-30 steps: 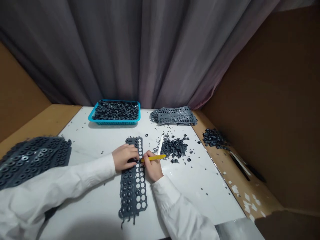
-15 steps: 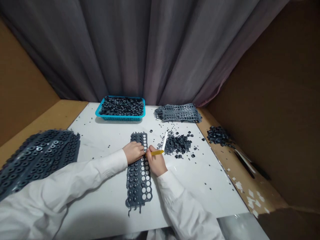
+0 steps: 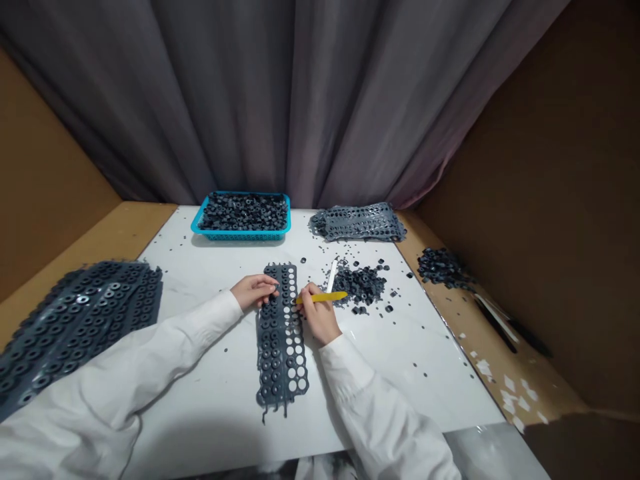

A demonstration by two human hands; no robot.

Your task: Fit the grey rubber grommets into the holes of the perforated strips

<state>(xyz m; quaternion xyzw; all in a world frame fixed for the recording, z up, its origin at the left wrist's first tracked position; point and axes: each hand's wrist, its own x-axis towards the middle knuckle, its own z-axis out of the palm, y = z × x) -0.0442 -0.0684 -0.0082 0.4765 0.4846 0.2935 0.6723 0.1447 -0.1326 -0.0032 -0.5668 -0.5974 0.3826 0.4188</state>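
Right hand (image 3: 321, 317) grip clamped on slim yellow stick-like tool (image 3: 327, 297), tip leftward at lengthwise-lying dark-grey rubbery perforated strip (image 3: 281, 337); left hand (image 3: 251, 291) at strip's far-left side, grip unclear.

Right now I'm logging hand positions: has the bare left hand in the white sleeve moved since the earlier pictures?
Yes: against the rectangular blue plastic basket, the left hand has shifted leftward and slightly closer to it.

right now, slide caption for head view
Right hand holds a yellow tool at a dark perforated sheet, left hand opposite.
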